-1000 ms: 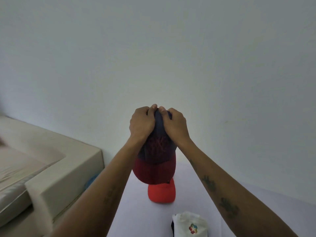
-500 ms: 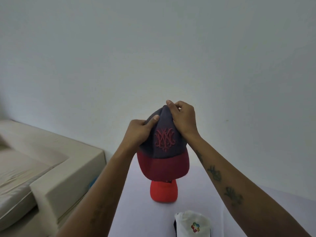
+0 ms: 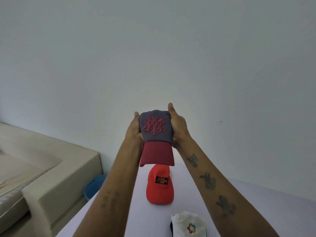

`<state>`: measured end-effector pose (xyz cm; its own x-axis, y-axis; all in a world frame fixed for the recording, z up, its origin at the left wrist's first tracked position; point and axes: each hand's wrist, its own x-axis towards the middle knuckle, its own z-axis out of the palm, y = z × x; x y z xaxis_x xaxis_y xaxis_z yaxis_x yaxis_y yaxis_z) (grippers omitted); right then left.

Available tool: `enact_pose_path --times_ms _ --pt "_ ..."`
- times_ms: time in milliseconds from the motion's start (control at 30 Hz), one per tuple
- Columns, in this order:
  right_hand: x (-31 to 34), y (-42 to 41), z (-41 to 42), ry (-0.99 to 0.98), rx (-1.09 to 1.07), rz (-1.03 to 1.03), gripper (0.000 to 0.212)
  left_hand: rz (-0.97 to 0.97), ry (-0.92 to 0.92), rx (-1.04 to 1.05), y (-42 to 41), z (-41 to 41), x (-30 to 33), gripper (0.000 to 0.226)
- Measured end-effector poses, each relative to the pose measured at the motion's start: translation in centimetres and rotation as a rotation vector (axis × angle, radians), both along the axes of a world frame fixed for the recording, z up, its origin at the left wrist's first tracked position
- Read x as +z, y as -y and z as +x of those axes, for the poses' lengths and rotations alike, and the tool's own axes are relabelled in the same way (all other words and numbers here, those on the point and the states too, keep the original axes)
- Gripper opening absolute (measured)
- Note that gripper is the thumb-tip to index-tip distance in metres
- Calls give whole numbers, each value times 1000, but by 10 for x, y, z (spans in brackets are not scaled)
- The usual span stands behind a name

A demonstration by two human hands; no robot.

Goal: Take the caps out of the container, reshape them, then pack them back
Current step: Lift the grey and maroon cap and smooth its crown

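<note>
Nearest us, a white cap (image 3: 188,225) lies on the table (image 3: 123,219); beyond it sits a red cap (image 3: 159,187). Farther out, above the table, our left hand (image 3: 135,130) and right hand (image 3: 178,127) press a grey cap (image 3: 155,129) between them, brim toward us.

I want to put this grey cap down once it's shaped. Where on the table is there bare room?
Both hands, left and right, hold the grey cap up. The table is bare right of the red cap, past the right forearm, and in the strip left of it by the left forearm. The near middle is crowded: the white cap sits close below the red one.
</note>
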<state>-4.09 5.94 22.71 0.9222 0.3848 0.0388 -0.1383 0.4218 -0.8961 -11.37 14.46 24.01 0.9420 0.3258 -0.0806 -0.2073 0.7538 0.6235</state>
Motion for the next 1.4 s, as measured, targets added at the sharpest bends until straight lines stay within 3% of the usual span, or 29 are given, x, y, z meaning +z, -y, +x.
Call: enact_pose_path --times_ms 100,133,233,333,400,467,533,600,700,833,900,967,1033,1167,1233,1367,1400 --pt "1 7 6 100 -94 -82 42 153 -47 29 -7 5 -11 61" --pt "3 13 10 182 -150 -173 37 318 -88 87 -12 4 -14 57" --pt "9 27 20 342 -234 -357 40 1098 -142 200 -28 -4 -29 49" --pt "17 34 31 400 -303 -417 40 1462 19 31 -32 -21 -38 87" --pt "23 36 36 367 -315 -401 38 1620 19 -162 -31 -27 -46 124" --pt "23 36 40 306 -293 -337 36 1798 8 -195 -24 -25 -57 140" --pt "20 32 36 295 -267 -315 35 1851 99 43 -16 -15 -71 115" --pt "18 28 30 417 -298 -533 45 1814 91 304 -17 -4 -79 80" --pt "14 28 11 811 -353 -1142 83 1822 -110 418 -23 8 -81 71" --pt "-14 21 -27 1169 -92 -1538 104 1813 -268 392 -17 16 -69 71" --pt "-35 11 -32 1263 -222 -1527 99 1865 -321 339 -6 14 -62 75" --pt "-48 4 -27 1305 -414 -1347 78 1896 -332 292 1 12 -60 81" --pt "-55 0 -24 1269 -422 -1158 68 1768 -279 201 0 9 -60 75" --pt "-60 -1 -39 1094 -338 -824 69 1476 -24 22 -11 4 -67 61" --pt "-60 4 -43 1128 -289 -838 69 1528 -51 8 -16 2 -72 66" --pt "-86 -15 -15 1255 -368 -1244 79 1858 -274 70 -14 3 -80 75" --pt "-90 -24 -10 1290 -398 -1255 81 1888 -298 93 -12 2 -79 78"
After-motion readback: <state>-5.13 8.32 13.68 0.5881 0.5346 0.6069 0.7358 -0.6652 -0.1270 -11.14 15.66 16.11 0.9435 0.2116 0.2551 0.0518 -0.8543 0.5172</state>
